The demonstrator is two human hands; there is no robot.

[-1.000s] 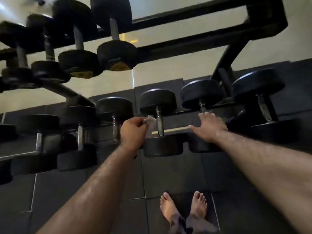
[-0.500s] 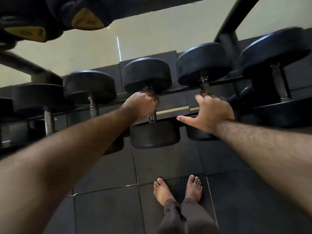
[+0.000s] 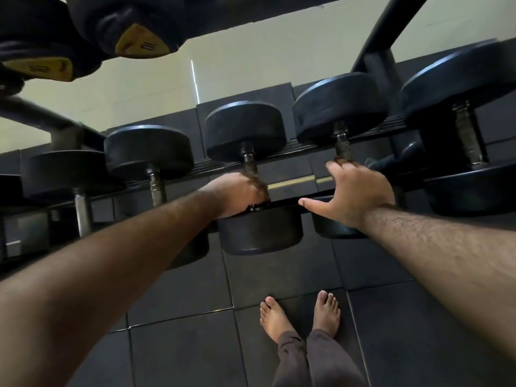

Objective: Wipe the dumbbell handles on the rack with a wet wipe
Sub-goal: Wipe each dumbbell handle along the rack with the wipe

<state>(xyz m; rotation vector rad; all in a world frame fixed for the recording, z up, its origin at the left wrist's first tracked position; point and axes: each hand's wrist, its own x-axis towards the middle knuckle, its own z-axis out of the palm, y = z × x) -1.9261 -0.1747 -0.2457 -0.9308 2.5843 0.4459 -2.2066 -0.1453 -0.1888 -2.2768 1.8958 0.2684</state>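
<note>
Black dumbbells lie in a row on the lower rack rail (image 3: pixel 296 183). My left hand (image 3: pixel 237 192) is curled round the lower part of the metal handle (image 3: pixel 248 160) of the middle dumbbell (image 3: pixel 245 129); the wet wipe is hidden inside that grip. My right hand (image 3: pixel 349 191) rests with spread, straight fingers on the near end of the neighbouring dumbbell (image 3: pixel 339 107), its fingertips at the base of that handle (image 3: pixel 342 145).
More dumbbells sit left (image 3: pixel 148 152) and right (image 3: pixel 460 79) on the same rail. Upper-tier dumbbells with yellow end caps (image 3: pixel 139 43) hang over the top left. A slanted rack post (image 3: pixel 377 62) stands at the right. My bare feet (image 3: pixel 301 314) stand on dark floor tiles.
The view has dropped lower and closer to the bottom rail. My left hand went from beside the handle, wipe showing, to wrapped round it and has slid down it. My right hand stayed put.
</note>
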